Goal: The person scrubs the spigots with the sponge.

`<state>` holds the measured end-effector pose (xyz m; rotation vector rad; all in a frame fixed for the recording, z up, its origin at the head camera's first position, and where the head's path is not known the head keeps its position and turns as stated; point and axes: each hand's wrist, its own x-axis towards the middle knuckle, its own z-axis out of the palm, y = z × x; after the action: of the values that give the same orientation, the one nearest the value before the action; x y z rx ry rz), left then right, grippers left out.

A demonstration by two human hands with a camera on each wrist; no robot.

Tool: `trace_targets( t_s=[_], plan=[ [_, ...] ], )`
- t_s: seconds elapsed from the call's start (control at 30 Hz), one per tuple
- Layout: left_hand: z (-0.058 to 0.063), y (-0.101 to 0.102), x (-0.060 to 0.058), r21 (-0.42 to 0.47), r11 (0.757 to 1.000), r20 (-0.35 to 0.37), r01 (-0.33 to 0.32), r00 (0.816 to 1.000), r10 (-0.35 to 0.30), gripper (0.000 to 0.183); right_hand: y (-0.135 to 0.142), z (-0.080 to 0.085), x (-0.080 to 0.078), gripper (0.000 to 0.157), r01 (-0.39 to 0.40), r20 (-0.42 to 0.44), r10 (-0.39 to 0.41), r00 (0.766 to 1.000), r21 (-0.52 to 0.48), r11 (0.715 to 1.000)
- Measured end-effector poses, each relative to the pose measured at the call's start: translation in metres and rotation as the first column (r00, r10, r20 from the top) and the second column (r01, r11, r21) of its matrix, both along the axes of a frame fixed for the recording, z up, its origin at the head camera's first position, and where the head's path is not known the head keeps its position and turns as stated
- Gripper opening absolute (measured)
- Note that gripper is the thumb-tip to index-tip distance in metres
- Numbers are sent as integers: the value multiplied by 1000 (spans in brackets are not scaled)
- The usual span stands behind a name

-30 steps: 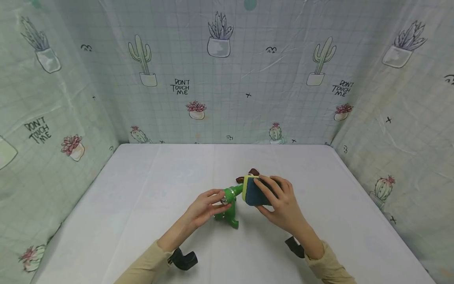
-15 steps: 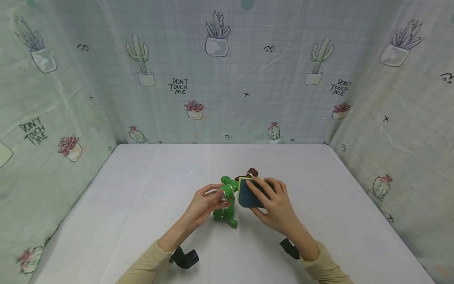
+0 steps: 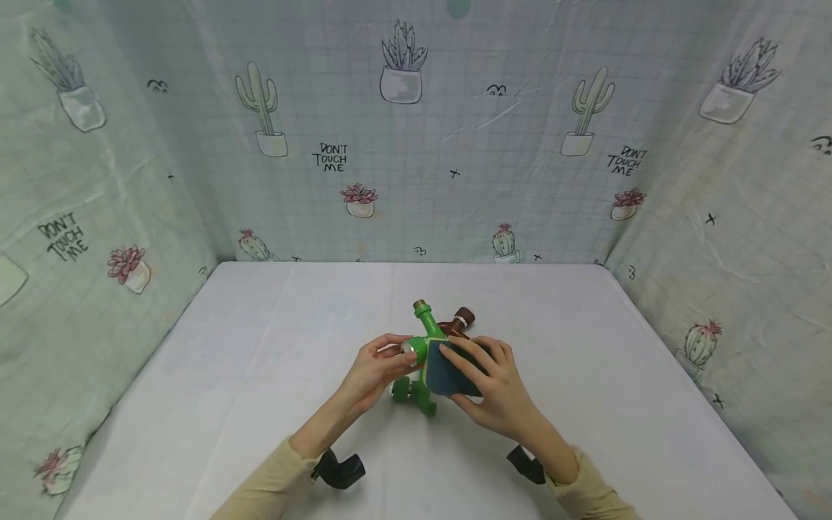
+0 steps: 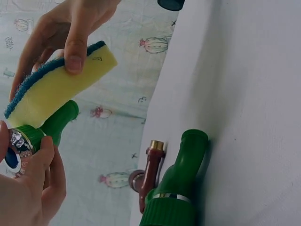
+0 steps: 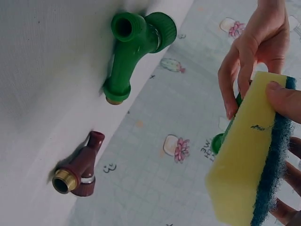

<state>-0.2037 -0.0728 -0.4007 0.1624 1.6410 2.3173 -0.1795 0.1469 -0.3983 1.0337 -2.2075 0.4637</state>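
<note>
My left hand (image 3: 379, 372) grips a green tap (image 3: 425, 321) by its ribbed knob, holding it above the table. The tap's brass-tipped end points away to the back. In my right hand (image 3: 499, 393) is a yellow sponge (image 5: 244, 146) with a dark blue scouring side; thumb and fingers pinch it across its thickness. The sponge's yellow face lies against the held tap and covers part of it, as the left wrist view shows. A second green tap (image 5: 127, 56) lies on the table below the hands. Behind it lies a brown tap (image 3: 460, 321) with a brass threaded end.
The white table (image 3: 292, 325) is enclosed by a patterned cactus cloth (image 3: 455, 130) at the back and both sides. A black curved piece (image 3: 341, 473) shows at the left wrist, and another black piece (image 3: 526, 466) at the right wrist.
My left hand has turned the held tap, so its free end swung from pointing right to pointing backward. The right hand has moved the sponge left and slightly nearer, over the tap.
</note>
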Motion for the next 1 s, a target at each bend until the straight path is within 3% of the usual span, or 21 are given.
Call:
trace_targets(
  t_s=[0.27,0.53,0.8,1.0],
  plan=[
    [-1,3,4,-86,996,-43,33,998,-37,40,-3,8,2,76,-38,21,38,999,-6,999],
    [-2,-4,4,-80,993,-84,82,993,-89,45,14,10,-4,77,-5,98,4,995,12,1000],
    [-3,-14,3,-96,979,-78,182,979,-189,42,27,12,-5,74,-19,182,13,983,30,999],
    [-4,-17,4,-133,953,-84,274,954,-286,47,24,13,-6,75,-14,138,11,990,23,1000]
  ],
)
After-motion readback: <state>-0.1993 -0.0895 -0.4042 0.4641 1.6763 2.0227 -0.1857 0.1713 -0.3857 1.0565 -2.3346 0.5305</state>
